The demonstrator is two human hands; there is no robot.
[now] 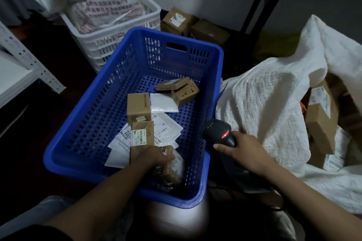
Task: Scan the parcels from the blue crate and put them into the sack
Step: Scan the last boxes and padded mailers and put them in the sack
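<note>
reaching into the crate for the next parcel

both forearms come in from the bottom edge. the left hand (151,157) is down inside the near end of the blue crate (64,154), lying over a blurred brown packet (173,170) with a pale label. motion blur hides the fingers, so i cannot tell whether they have closed on it or only rest on top. the right hand (244,150) is wrapped round the grip of the black scanner (217,131), forefinger stretched forward, a red light showing on the scanner's head. it sits just outside the crate's right wall, beside the white sack (264,103).

other parcels lie on the crate floor: a flat labelled carton (142,135) touching the left hand, a square box (138,106) behind it, white mailers (166,125) fanned underneath, and two small cartons (184,92) further back. more cartons (321,123) show in the sack's open mouth.

these parcels look small and light. the cartons should be stiff enough to pinch across their short sides with one hand. the mailers are probably limp and slick, so they are better taken by an edge, label turned up toward the scanner.

the packet's lower part is lost in shadow against the near wall, and its barcode cannot be read. the scanner's cable and the depth of the sack are out of sight.
</note>
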